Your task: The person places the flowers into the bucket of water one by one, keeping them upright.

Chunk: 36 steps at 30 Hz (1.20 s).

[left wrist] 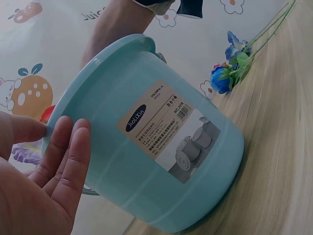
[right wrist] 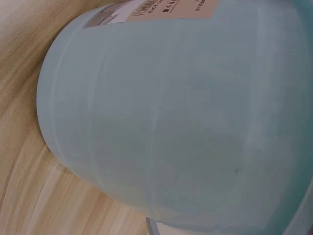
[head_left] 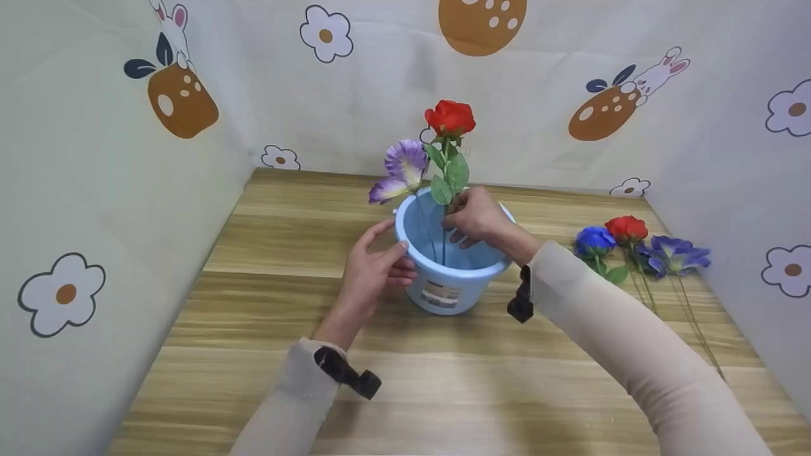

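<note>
A light blue bucket [head_left: 447, 297] stands upright on the table, its label facing front. My right hand [head_left: 478, 218] reaches over the rim and pinches the stem of a red artificial rose [head_left: 451, 118], whose lower end is inside the bucket. Beside the rose, a purple-and-white artificial flower [head_left: 405, 161] leans on the left rim with its stem inside. My left hand [head_left: 374, 263] touches the bucket's left side and rim with fairly straight fingers, also seen against the bucket wall [left wrist: 112, 161] in the left wrist view. Only the bucket's outside [right wrist: 171, 112] shows in the right wrist view.
To the right on the wooden table [head_left: 253, 316] lie a blue rose [head_left: 594, 240], another red rose [head_left: 626, 228] and a blue-purple flower [head_left: 678, 254], their stems toward the front. Patterned cloth walls [head_left: 380, 95] enclose the table at the back and sides.
</note>
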Motion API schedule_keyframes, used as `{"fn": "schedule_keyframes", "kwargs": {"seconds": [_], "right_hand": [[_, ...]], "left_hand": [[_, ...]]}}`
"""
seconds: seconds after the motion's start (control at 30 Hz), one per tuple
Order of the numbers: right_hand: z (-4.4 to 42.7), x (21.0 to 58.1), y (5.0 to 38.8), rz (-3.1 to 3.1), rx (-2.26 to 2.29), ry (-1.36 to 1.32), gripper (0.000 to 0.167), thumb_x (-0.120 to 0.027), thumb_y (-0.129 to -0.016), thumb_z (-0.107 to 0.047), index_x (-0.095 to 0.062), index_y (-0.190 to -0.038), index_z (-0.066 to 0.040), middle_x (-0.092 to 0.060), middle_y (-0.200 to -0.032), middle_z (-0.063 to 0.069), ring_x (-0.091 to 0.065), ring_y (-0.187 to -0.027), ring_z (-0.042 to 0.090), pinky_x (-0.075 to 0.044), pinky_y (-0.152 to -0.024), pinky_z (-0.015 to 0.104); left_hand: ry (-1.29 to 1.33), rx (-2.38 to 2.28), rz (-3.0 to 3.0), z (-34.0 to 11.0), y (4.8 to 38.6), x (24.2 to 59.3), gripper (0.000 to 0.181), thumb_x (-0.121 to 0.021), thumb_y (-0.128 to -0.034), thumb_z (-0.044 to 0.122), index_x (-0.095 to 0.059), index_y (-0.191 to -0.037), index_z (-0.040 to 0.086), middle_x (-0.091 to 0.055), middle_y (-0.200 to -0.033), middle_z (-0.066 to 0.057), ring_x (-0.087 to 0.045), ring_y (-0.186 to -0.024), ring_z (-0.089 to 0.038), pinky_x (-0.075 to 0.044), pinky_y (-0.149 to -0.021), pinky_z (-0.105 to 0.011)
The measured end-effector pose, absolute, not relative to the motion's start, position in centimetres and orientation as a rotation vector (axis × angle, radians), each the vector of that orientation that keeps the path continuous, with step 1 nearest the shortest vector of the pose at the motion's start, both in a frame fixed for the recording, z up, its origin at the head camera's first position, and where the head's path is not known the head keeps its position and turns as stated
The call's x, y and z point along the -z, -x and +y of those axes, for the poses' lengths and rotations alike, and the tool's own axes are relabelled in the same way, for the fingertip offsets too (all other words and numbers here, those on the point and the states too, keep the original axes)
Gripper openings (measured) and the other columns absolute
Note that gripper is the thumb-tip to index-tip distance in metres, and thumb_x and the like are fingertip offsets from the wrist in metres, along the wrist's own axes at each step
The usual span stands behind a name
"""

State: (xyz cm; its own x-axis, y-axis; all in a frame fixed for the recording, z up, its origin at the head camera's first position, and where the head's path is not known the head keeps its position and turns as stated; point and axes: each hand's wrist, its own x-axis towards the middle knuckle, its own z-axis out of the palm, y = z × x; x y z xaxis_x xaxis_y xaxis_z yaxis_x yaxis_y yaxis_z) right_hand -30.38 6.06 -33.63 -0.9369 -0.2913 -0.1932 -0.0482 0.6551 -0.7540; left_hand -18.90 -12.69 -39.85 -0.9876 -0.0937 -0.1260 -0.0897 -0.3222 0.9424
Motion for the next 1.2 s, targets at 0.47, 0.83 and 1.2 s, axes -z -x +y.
{"fn": "schedule_keyframes", "kwargs": {"seconds": [0.47,0.83,1.2], "right_hand": [[6.1,33.4,30.5,2.613,1.071,0.278,0.016,-0.070,-0.096,-0.011,-0.069,-0.105,0.002,-0.076,-0.098,0.019,-0.072,-0.067,0.017,-0.065,-0.054,0.029],[6.4,33.3,30.3,2.589,1.106,0.302,0.013,-0.068,-0.097,-0.011,-0.070,-0.104,0.000,-0.076,-0.099,0.021,-0.072,-0.064,0.015,-0.065,-0.054,0.027],[7.0,33.3,30.4,2.584,1.131,0.290,0.038,-0.071,-0.097,-0.011,-0.067,-0.130,0.007,-0.073,-0.121,0.025,-0.075,-0.086,0.026,-0.068,-0.065,0.030]], "left_hand": [[-0.227,2.522,-1.848,-12.5,18.9,39.5,0.056,-0.069,-0.1021,0.009,-0.051,-0.154,0.016,-0.074,-0.075,-0.009,-0.074,-0.065,-0.019,-0.068,-0.064,-0.033],[-0.227,2.542,-1.813,-12.6,18.9,39.6,0.056,-0.068,-0.1026,0.008,-0.049,-0.155,0.014,-0.073,-0.070,-0.006,-0.073,-0.061,-0.018,-0.067,-0.059,-0.031],[-0.264,2.523,-1.845,-12.7,18.8,39.9,0.056,-0.068,-0.1027,0.009,-0.050,-0.155,0.016,-0.074,-0.074,-0.008,-0.074,-0.063,-0.019,-0.068,-0.062,-0.032]]}}
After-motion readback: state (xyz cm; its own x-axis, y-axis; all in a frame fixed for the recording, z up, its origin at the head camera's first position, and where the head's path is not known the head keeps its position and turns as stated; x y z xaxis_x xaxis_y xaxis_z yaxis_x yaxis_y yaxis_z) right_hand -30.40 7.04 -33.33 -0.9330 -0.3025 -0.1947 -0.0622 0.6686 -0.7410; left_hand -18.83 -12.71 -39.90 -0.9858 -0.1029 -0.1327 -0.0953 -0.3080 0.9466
